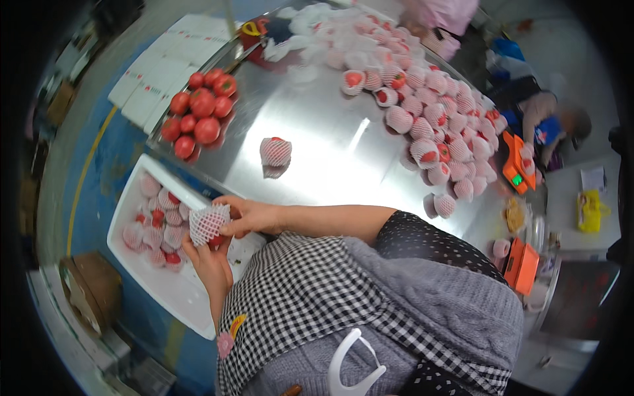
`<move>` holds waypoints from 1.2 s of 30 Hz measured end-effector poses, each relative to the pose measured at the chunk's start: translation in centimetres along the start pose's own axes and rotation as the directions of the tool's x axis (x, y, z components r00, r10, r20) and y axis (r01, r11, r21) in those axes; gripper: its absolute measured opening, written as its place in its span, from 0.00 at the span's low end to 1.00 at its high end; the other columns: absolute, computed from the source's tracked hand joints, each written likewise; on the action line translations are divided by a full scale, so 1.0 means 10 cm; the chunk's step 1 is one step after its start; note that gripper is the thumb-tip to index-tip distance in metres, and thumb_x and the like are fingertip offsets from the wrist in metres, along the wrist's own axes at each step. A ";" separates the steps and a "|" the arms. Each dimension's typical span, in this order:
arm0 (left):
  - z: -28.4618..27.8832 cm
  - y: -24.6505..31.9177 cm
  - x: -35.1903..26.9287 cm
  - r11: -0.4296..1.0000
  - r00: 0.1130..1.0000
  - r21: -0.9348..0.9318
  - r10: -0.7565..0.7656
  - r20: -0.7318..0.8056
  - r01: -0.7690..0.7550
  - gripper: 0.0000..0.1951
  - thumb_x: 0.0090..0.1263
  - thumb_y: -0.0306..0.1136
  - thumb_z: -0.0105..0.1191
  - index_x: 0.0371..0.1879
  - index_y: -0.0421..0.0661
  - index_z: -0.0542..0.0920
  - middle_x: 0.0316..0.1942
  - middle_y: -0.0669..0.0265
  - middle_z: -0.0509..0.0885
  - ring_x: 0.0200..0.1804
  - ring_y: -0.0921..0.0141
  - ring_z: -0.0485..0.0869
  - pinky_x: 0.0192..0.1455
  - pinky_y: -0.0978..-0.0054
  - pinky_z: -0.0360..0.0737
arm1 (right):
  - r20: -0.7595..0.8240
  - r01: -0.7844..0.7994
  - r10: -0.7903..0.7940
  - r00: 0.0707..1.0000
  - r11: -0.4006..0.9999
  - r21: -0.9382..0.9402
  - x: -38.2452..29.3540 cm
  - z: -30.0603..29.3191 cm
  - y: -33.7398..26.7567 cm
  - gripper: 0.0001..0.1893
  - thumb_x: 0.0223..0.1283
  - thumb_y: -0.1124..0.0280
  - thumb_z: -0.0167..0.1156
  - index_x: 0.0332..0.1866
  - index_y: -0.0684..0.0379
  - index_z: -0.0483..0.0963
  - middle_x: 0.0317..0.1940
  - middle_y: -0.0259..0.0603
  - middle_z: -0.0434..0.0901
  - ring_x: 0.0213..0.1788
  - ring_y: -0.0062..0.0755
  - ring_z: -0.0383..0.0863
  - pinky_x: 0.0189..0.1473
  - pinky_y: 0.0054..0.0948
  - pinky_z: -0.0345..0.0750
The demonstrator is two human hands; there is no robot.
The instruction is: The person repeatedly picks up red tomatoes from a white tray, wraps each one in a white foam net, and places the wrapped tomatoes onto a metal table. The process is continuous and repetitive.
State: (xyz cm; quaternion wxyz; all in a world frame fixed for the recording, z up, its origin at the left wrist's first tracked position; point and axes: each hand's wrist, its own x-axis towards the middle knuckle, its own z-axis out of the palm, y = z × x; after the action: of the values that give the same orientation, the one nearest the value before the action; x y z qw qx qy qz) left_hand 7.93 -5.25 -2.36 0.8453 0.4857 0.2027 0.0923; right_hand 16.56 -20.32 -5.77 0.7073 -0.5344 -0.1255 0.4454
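Note:
Over the inner edge of a white foam box, both hands hold one tomato in a white foam net sleeve (209, 225). My right hand (250, 217) grips its right side with thumb and fingers; my left hand (210, 257) supports it from below, with red skin showing at the lower end. Several netted tomatoes (161, 222) lie in the white foam box (163, 292). A single netted tomato (276, 152) stands on the steel table (317, 123). Bare tomatoes (203, 102) are grouped at the table's left edge.
A large pile of netted tomatoes (446, 123) covers the table's right side, with loose foam nets (317, 24) and yellow-handled scissors (253, 28) at the far end. Orange scales (517, 163) stand right. Flattened white cartons (163, 64) lie left. Other people are beyond the table.

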 end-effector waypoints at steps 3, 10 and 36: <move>0.09 -0.03 -0.01 0.928 0.998 0.370 0.025 0.051 -0.042 0.18 0.79 0.32 0.46 0.62 0.43 0.59 0.58 0.56 0.70 0.58 0.63 0.77 0.58 0.62 0.83 | -0.020 0.066 -0.064 0.998 0.985 0.157 -0.11 -0.03 0.04 0.46 0.57 0.56 0.70 0.76 0.54 0.51 0.60 0.45 0.72 0.58 0.37 0.75 0.56 0.41 0.76; 0.27 -0.20 0.02 0.805 0.882 0.593 -0.277 0.381 -0.003 0.15 0.74 0.25 0.51 0.58 0.43 0.70 0.52 0.61 0.75 0.56 0.68 0.76 0.54 0.70 0.83 | -0.190 0.177 -0.080 0.978 0.804 0.568 -0.68 -0.61 0.03 0.29 0.61 0.58 0.65 0.65 0.55 0.67 0.55 0.42 0.78 0.56 0.35 0.78 0.55 0.42 0.77; -0.46 -0.05 0.20 0.800 0.946 0.599 -0.166 0.278 -0.036 0.16 0.72 0.28 0.56 0.56 0.39 0.76 0.48 0.66 0.80 0.45 0.77 0.78 0.49 0.78 0.78 | -0.330 0.016 -0.623 0.709 0.482 -0.876 -0.89 -1.91 -0.12 0.34 0.56 0.60 0.68 0.69 0.52 0.67 0.64 0.52 0.70 0.58 0.48 0.78 0.60 0.39 0.77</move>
State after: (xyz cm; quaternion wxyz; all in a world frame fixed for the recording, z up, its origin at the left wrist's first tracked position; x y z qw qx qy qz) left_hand 7.70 -1.26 -5.34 0.6735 0.7275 0.1000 -0.0846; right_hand 24.56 -39.51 -9.70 0.4436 -0.8765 -0.1861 -0.0187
